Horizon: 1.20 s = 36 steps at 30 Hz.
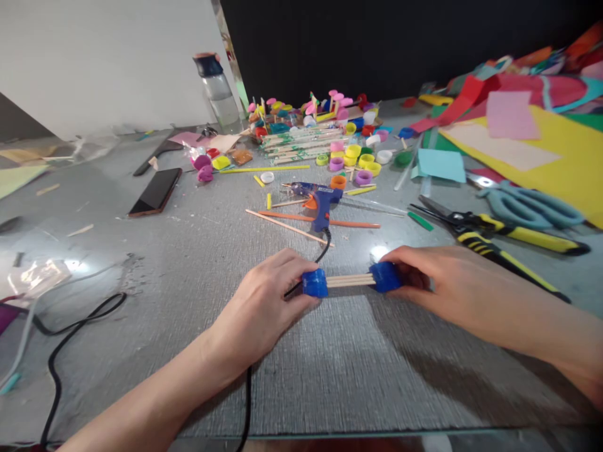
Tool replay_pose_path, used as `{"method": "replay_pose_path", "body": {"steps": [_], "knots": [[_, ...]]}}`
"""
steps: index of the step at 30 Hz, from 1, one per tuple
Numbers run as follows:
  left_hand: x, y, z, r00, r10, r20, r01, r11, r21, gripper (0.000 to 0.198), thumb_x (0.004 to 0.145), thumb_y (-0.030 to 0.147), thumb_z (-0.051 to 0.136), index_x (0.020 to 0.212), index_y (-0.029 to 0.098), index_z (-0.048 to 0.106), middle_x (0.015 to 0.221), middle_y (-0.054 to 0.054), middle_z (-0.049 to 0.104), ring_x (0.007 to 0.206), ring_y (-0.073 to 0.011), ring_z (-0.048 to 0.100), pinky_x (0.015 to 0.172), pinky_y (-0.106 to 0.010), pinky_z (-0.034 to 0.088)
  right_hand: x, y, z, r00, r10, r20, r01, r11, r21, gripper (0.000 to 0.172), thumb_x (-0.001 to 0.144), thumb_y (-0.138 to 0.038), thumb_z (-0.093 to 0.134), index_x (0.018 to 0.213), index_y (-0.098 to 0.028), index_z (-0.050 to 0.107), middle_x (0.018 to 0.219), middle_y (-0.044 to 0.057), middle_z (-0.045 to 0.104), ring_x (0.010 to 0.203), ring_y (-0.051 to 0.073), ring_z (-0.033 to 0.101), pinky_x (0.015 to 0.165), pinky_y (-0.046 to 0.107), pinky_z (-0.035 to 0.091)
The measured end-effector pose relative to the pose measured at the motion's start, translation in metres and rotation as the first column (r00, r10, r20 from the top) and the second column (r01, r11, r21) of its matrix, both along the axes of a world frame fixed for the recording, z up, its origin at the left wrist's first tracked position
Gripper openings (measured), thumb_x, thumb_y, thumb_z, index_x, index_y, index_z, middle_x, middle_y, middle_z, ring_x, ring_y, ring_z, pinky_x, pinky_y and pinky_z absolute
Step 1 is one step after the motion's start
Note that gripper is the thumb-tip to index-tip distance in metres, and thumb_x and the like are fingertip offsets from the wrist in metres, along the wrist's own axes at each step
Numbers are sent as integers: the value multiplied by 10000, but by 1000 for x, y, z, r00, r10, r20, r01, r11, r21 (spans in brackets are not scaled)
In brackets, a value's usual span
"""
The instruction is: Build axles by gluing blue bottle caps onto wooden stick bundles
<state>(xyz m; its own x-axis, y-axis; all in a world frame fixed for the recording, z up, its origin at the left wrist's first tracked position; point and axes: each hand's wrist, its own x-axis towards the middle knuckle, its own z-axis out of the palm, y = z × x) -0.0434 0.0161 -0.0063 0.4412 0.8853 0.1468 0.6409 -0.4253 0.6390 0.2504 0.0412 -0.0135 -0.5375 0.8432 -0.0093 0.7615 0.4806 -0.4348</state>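
Observation:
Between my hands is a small dumbbell-shaped piece: a few thin wooden sticks point(349, 280) run side by side between two blue bottle caps. My left hand point(264, 301) pinches the left blue cap point(315, 284) between thumb and fingers. At the other end, my right hand point(438, 276) grips the right blue cap point(385, 277). The piece is held level, low over the grey table. Just beyond it lies a blue glue gun point(323, 201) on its side, its black cord passing behind my left hand. An orange stick point(348, 223) and a pale wooden stick point(287, 227) lie by the glue gun.
Pliers with yellow-black handles point(499, 251) and grey-blue scissors point(532, 204) lie at right, near coloured paper point(570, 157). Colourful bottle caps point(365, 160) and wrapped sticks point(301, 144) fill the back. A phone point(156, 191), water bottle point(217, 91) and looping black cable point(89, 320) are at left.

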Motion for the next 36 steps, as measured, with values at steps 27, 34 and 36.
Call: {"method": "replay_pose_path", "body": {"steps": [27,34,36], "knots": [[-31,24,8,878,433,205,-467,868,166,306,975,448,606,1120,214,738,1053,-37,781,968,-197,699,781,-282,505,11,14,25,758,-235,-608,340,939,60,379,952,-590,636,1071,-240,719,773,36,680,619,182,574,563,324,434],[-59,51,-11,771,608,190,-637,744,202,144,958,235,640,998,130,731,949,-49,764,885,-176,691,878,-317,536,10,36,7,694,-230,-682,481,853,202,314,930,-529,580,817,-243,642,655,26,628,605,203,568,614,349,451],[-66,53,-13,758,629,175,-653,732,197,186,986,285,644,1058,126,706,1027,-64,740,943,-193,696,907,-379,569,9,38,3,700,-223,-679,496,835,237,330,929,-531,557,794,-238,630,626,27,617,596,207,570,625,352,453]]}}
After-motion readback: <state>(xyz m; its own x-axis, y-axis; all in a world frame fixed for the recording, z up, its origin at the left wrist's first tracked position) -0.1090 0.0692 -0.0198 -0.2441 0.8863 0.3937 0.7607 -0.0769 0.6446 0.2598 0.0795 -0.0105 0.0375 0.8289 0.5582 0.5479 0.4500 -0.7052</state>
